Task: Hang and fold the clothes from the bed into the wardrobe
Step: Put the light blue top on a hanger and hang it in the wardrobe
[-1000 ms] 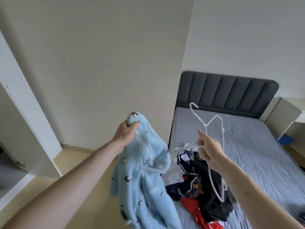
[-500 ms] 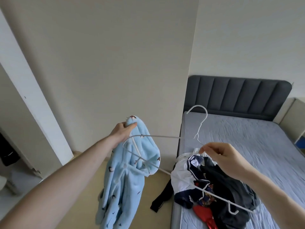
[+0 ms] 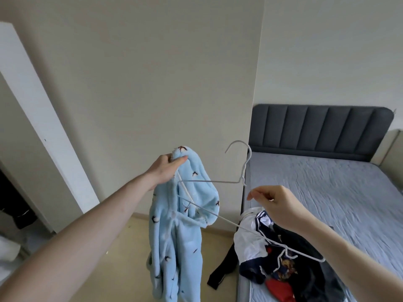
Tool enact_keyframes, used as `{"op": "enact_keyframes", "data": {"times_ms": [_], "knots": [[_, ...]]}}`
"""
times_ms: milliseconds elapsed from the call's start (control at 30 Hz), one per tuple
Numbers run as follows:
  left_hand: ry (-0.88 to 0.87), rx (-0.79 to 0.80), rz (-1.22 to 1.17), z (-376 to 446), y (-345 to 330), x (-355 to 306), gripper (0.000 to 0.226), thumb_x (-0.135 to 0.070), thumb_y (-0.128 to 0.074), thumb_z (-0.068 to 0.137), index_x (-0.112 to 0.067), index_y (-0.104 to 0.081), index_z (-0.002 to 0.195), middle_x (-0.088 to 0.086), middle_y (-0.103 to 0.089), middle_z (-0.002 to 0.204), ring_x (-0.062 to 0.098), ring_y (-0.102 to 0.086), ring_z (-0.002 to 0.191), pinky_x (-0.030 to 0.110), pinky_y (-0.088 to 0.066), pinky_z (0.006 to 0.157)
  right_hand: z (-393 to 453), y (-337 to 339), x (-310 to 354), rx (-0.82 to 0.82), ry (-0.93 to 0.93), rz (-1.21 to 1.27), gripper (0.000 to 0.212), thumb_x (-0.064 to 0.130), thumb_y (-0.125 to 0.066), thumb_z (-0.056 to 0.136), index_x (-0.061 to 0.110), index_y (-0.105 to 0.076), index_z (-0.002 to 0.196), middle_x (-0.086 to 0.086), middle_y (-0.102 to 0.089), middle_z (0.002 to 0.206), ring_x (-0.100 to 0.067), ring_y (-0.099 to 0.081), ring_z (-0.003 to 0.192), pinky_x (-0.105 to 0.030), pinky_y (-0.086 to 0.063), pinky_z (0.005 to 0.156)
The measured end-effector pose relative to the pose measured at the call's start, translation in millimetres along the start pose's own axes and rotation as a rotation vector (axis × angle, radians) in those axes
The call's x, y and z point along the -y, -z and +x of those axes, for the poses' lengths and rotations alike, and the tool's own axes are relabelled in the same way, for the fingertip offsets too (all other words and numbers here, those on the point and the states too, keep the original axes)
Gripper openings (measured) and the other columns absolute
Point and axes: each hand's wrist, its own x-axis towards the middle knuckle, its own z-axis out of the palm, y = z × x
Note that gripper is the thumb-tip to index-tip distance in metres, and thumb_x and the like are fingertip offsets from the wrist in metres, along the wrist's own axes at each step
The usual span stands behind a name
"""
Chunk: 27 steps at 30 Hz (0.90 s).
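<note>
The bed (image 3: 327, 192) with its dark padded headboard (image 3: 316, 129) fills the right of the frame, a heap of dark, white and red clothes (image 3: 283, 264) at its near left edge. At centre the left hand (image 3: 168, 168) grips the top of a light blue fleece garment (image 3: 176, 232) hanging over the floor. The right hand (image 3: 274, 203) pinches a white wire hanger (image 3: 218, 182), whose left end reaches into the garment.

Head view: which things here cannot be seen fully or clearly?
- Wardrobe: cut off by the left edge; interior dark.
- White hanger: left end hidden inside the blue fleece garment.
- Right hand: its back hides the grip.
- Clothes pile: cut by the bottom edge.
</note>
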Motion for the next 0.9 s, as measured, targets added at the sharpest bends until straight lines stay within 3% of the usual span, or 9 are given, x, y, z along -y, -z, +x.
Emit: {"op": "enact_keyframes", "data": {"times_ms": [100, 233, 367, 533, 667, 833, 900], "knots": [[-0.067, 0.005, 0.011, -1, -6, -10, 0.037, -0.059, -0.058, 0.095, -0.026, -0.072, 0.105, -0.003, -0.075, 0.106, 0.015, -0.067, 0.102, 0.030, -0.049, 0.090, 5, -8, 8, 0.013, 0.000, 0.008, 0.027, 0.024, -0.055, 0.107, 0.028, -0.077, 0.093, 0.010, -0.035, 0.042, -0.009, -0.025, 0.038, -0.016, -0.021, 0.043], [-0.067, -0.100, -0.033, 2, 1, -18, 0.035, -0.053, -0.057, 0.098, -0.023, -0.072, 0.105, -0.002, -0.075, 0.100, 0.017, -0.068, 0.096, 0.028, -0.051, 0.080, 7, 5, 11, 0.065, -0.037, -0.008, 0.030, 0.028, -0.052, 0.107, 0.031, -0.077, 0.089, 0.007, -0.040, 0.044, -0.012, -0.032, 0.042, -0.024, -0.029, 0.045], [-0.035, -0.105, -0.116, 3, 9, -23, 0.039, -0.056, -0.057, 0.097, -0.021, -0.072, 0.109, 0.000, -0.076, 0.105, 0.019, -0.070, 0.102, 0.037, -0.054, 0.097, 1, 12, 8, 0.093, -0.028, -0.050, 0.032, 0.026, -0.052, 0.107, 0.031, -0.076, 0.087, 0.005, -0.047, 0.043, -0.009, -0.036, 0.041, -0.022, -0.029, 0.044], [-0.160, 0.025, -0.095, -11, -17, -48, 0.041, -0.060, -0.059, 0.093, -0.025, -0.075, 0.106, -0.003, -0.079, 0.104, 0.016, -0.072, 0.104, 0.033, -0.054, 0.096, 4, -4, 10, -0.030, 0.026, -0.022, 0.028, 0.023, -0.055, 0.106, 0.030, -0.077, 0.090, 0.010, -0.034, 0.043, -0.010, -0.024, 0.039, -0.017, -0.019, 0.043], [-0.178, 0.076, -0.139, -20, -20, -70, 0.050, -0.065, -0.057, 0.088, -0.022, -0.077, 0.106, 0.001, -0.079, 0.105, 0.020, -0.073, 0.105, 0.045, -0.053, 0.103, 6, -14, 13, -0.125, 0.062, 0.089, 0.027, 0.025, -0.057, 0.105, 0.032, -0.077, 0.090, 0.011, -0.035, 0.043, -0.008, -0.024, 0.038, -0.011, -0.021, 0.041], [-0.227, 0.123, -0.158, -25, -17, -87, 0.053, -0.063, -0.056, 0.089, -0.018, -0.076, 0.109, 0.007, -0.076, 0.114, 0.023, -0.070, 0.114, 0.046, -0.050, 0.107, 15, -22, 13, -0.168, 0.050, 0.193, 0.025, 0.032, -0.058, 0.103, 0.037, -0.078, 0.088, 0.014, -0.038, 0.046, -0.011, -0.023, 0.042, -0.021, -0.021, 0.041], [-0.269, 0.123, -0.195, -27, -19, -95, 0.050, -0.063, -0.056, 0.089, -0.021, -0.076, 0.107, -0.002, -0.078, 0.108, 0.015, -0.072, 0.106, 0.039, -0.053, 0.100, 17, -33, 12, -0.167, 0.049, 0.188, 0.026, 0.031, -0.058, 0.103, 0.036, -0.077, 0.086, 0.013, -0.038, 0.046, -0.011, -0.023, 0.043, -0.022, -0.020, 0.041]]}}
